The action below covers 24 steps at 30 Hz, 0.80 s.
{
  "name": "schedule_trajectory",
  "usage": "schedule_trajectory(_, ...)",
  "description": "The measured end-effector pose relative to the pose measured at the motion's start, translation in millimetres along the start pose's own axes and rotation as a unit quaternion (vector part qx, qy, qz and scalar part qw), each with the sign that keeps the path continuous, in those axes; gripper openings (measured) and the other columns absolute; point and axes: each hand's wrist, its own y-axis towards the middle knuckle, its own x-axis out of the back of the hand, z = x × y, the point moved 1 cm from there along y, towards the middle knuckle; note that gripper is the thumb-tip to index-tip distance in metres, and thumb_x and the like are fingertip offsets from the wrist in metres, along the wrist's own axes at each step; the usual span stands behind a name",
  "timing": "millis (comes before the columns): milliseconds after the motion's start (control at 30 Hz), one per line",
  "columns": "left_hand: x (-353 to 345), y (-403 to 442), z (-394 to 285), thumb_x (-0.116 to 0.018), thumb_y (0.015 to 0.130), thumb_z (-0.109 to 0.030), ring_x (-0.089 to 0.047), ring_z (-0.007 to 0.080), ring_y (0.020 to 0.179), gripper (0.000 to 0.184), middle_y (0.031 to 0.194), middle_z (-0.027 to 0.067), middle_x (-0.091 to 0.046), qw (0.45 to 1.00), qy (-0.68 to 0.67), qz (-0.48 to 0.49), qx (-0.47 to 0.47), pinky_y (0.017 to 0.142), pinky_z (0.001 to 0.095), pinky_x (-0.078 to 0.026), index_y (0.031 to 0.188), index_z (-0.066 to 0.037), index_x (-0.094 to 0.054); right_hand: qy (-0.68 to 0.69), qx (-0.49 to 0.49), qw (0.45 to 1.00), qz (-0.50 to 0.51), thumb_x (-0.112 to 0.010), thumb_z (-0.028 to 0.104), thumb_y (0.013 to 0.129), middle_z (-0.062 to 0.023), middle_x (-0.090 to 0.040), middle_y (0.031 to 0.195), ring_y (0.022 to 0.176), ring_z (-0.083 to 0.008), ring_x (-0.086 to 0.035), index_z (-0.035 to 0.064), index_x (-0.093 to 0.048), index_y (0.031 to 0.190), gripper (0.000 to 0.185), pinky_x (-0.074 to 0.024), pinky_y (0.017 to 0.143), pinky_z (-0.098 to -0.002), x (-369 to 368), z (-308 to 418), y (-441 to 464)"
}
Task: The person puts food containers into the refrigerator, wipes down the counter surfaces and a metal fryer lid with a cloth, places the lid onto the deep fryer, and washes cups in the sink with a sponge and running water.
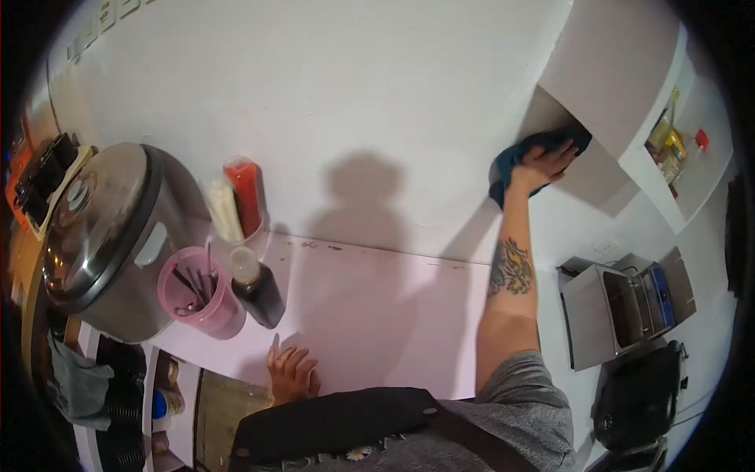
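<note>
A white wall (pixel 456 94) backs the pink counter (pixel 440 330); a steel pot (pixel 118 248) stands at the counter's left end. Above its back right corner, a dark blue cloth (pixel 506 161) lies against the wall. A pink cup (pixel 211 315) stands beside the pot. The right hand (pixel 546 163) spreads flat over the cloth; the left (pixel 292 374), fingers loosely bent, nothing grasped, perhaps touches the front edge.
</note>
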Motion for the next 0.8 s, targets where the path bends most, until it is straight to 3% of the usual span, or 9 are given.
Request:
schedule_trajectory(100,0,0,3,-0.057,0.065,-0.011,-0.046,0.0293,0.104,0.027,0.105,0.0080,-0.050,0.999,0.022,0.002,-0.033,0.095,0.0568,-0.025,0.092,-0.013,-0.053,-0.035,-0.060,0.995,0.070,-0.047,0.026,0.073,-0.0172,-0.033,0.132,0.127,-0.0322,-0.022,0.0043,-0.043,0.123,0.055,-0.0140,0.100,-0.0516,-26,77,-3)
schedule_trajectory(200,0,0,-1,-0.056,0.065,-0.010,-0.045,0.0291,0.104,0.025,0.105,0.0073,-0.050,0.999,0.019,0.016,-0.031,0.096,0.0558,-0.025,0.090,-0.013,-0.053,-0.025,0.150,0.970,0.189,-0.053,0.029,0.069,-0.0155,-0.033,0.133,0.127,-0.0328,-0.022,0.0071,-0.045,0.121,0.058,-0.0143,0.098,-0.0581,-20,154,-4)
schedule_trajectory(300,-1,0,-1,-0.056,0.065,-0.009,-0.045,0.0290,0.105,0.024,0.104,0.0072,-0.050,0.999,0.037,0.023,-0.023,0.097,0.0556,-0.025,0.089,-0.013,-0.053,0.021,0.267,0.938,0.219,-0.055,0.031,0.066,-0.0140,-0.033,0.133,0.126,-0.0316,-0.024,0.0105,-0.045,0.122,0.061,-0.0139,0.099,-0.0579,-6,103,19)
schedule_trajectory(433,-5,-3,0,-0.055,0.065,-0.008,-0.045,0.0298,0.105,0.024,0.104,0.0089,-0.050,0.998,0.044,0.009,-0.040,0.097,0.0568,-0.024,0.088,-0.012,-0.053,-0.039,-0.052,0.996,0.059,-0.045,0.040,0.077,-0.0162,-0.034,0.133,0.124,-0.0321,-0.027,0.0015,-0.038,0.125,0.061,-0.0212,0.100,-0.0460,10,-44,21)
schedule_trajectory(500,-6,-5,0,-0.054,0.065,-0.007,-0.045,0.0306,0.105,0.023,0.104,0.0102,-0.049,0.998,0.049,0.025,-0.045,0.097,0.0577,-0.023,0.088,-0.012,-0.052,-0.044,-0.171,0.984,0.036,-0.050,0.034,0.073,-0.0153,-0.036,0.131,0.124,-0.0314,-0.027,-0.0004,-0.041,0.120,0.059,-0.0191,0.101,-0.0475,-10,-22,-12)
schedule_trajectory(600,-8,-6,5,-0.051,0.064,-0.005,-0.044,0.0355,0.104,0.024,0.104,0.0161,-0.049,0.997,0.050,0.032,-0.050,0.096,0.0618,-0.019,0.088,-0.008,-0.052,-0.025,0.129,0.955,0.266,-0.053,0.034,0.065,-0.0150,-0.036,0.130,0.124,-0.0338,-0.026,0.0093,-0.047,0.118,0.059,-0.0146,0.094,-0.0620,18,86,-51)
schedule_trajectory(667,-6,-3,-1,-0.051,0.064,-0.005,-0.044,0.0357,0.105,0.025,0.105,0.0166,-0.048,0.997,0.062,0.038,-0.036,0.096,0.0618,-0.019,0.089,-0.007,-0.051,0.151,0.309,0.906,0.248,-0.056,0.036,0.065,-0.0067,-0.043,0.128,0.120,-0.0272,-0.037,0.0218,-0.049,0.118,0.056,-0.0176,0.091,-0.0661,21,77,-72)
schedule_trajectory(767,-6,-3,-4,-0.049,0.065,-0.006,-0.042,0.0358,0.108,0.025,0.108,0.0175,-0.047,0.993,0.091,0.071,-0.005,0.097,0.0611,-0.017,0.090,-0.004,-0.051,0.040,0.368,0.865,0.338,-0.053,0.031,0.064,-0.0067,-0.036,0.134,0.124,-0.0259,-0.031,0.0203,-0.045,0.123,0.061,-0.0177,0.094,-0.0619,35,-27,-41)
schedule_trajectory(800,-7,-1,-9,-0.049,0.065,-0.006,-0.042,0.0356,0.108,0.025,0.108,0.0171,-0.047,0.994,0.088,0.058,-0.004,0.098,0.0604,-0.017,0.090,-0.005,-0.051,-0.047,0.247,0.909,0.332,-0.058,0.029,0.064,-0.0062,-0.045,0.126,0.119,-0.0253,-0.038,0.0191,-0.050,0.117,0.054,-0.0248,0.096,-0.0538,55,-63,-22)
